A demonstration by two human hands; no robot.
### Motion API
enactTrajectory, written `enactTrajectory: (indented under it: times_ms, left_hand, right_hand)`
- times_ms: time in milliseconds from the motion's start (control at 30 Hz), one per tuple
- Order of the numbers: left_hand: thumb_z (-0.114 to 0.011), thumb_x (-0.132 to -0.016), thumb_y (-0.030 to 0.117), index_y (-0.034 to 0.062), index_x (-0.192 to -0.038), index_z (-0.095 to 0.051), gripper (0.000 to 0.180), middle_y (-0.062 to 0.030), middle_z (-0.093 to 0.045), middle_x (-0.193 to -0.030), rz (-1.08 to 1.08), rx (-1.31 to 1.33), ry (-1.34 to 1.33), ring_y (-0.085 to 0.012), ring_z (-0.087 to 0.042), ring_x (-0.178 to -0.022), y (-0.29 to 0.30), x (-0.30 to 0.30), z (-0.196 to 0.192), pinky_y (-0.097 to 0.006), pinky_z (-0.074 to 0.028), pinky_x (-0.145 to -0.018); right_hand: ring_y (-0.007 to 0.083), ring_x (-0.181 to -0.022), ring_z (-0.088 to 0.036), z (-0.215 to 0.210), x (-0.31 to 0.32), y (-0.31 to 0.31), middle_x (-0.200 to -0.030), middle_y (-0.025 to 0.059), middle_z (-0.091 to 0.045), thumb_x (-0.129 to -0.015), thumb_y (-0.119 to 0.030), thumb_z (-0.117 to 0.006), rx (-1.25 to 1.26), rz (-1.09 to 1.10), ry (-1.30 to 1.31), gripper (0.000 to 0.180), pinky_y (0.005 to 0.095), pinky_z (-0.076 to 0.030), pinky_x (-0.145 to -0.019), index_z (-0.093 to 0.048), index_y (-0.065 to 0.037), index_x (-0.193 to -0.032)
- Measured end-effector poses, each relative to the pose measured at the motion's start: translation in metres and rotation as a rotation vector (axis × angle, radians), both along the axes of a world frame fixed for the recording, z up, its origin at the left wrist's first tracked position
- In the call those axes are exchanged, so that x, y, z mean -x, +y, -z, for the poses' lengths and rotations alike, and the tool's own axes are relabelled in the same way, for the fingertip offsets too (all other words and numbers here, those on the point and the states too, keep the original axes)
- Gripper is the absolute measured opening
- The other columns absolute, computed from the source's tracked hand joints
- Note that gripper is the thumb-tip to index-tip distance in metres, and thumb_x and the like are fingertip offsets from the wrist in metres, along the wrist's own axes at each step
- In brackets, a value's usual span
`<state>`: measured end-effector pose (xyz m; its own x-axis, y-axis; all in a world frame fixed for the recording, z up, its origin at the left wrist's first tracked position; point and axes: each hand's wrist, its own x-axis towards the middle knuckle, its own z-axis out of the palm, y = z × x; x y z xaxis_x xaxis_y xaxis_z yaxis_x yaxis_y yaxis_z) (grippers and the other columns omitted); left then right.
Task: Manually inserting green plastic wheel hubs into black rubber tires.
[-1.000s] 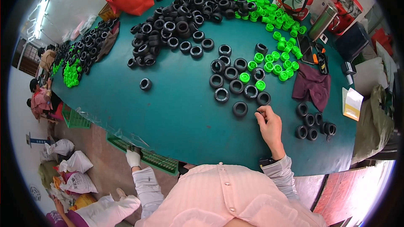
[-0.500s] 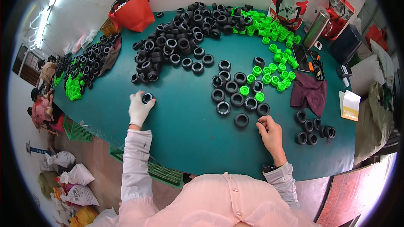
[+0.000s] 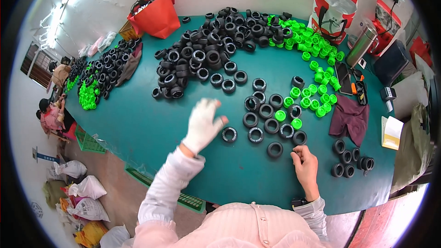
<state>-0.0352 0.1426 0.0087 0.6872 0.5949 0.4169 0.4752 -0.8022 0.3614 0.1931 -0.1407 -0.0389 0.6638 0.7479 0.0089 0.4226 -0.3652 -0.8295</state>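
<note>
My left hand [image 3: 203,126], in a white glove with bare fingertips, hovers over the table with thumb and fingers apart and nothing in them. Just right of its thumb a black toy tyre [image 3: 229,134] lies flat, beside a loose group of tyres [image 3: 256,134]. My bare right hand [image 3: 306,170] rests at the near side of that group, its fingers curled and thumb pinched in. Whatever those fingertips may hold is hidden. The closest tyre [image 3: 299,138] lies just beyond them, and another tyre [image 3: 274,149] is to their left. Green wheel hubs [image 3: 296,123] lie among the tyres.
A big tyre heap [image 3: 213,57] and green hub pile [image 3: 317,41] spread across the back. At right are a maroon cloth [image 3: 349,117], several tyres [image 3: 347,156], a phone [image 3: 343,78] and a steel flask [image 3: 362,45]. A red bag [image 3: 158,18] stands back left; people sit far left.
My left hand has moved right and let go of the tyre, which now lies left of the group. The right hand stays curled near the same tyres. The whole view has shifted slightly.
</note>
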Motion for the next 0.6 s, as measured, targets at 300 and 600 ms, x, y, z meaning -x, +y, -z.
enactTrajectory:
  times_ms: [300,600]
  left_hand:
    - [-0.077,-0.073,0.007,0.0194,-0.144,-0.057,0.075,-0.0189,-0.049,-0.147,-0.174,-0.64,0.265,-0.0378,-0.045,-0.135,0.156,-0.066,-0.018,-0.05,-0.037,-0.111]
    - [-0.08,-0.073,0.0,0.0011,-0.126,-0.06,0.056,-0.0114,-0.06,-0.117,0.126,0.179,-0.18,-0.0264,-0.062,-0.108,0.046,-0.052,-0.043,-0.034,-0.05,-0.097]
  right_hand:
    - [0.012,-0.054,-0.052,-0.004,0.0,-0.005,-0.063,0.0053,-0.058,-0.09,-0.003,-0.074,-0.041,0.025,0.241,0.013,0.0281,-0.042,-0.053,-0.064,-0.001,-0.099]
    - [0.0054,-0.054,-0.052,-0.015,-0.009,-0.002,-0.066,0.0013,-0.06,-0.094,-0.003,-0.07,0.011,0.036,0.415,0.01,0.0245,-0.039,-0.046,-0.064,0.0,-0.101]
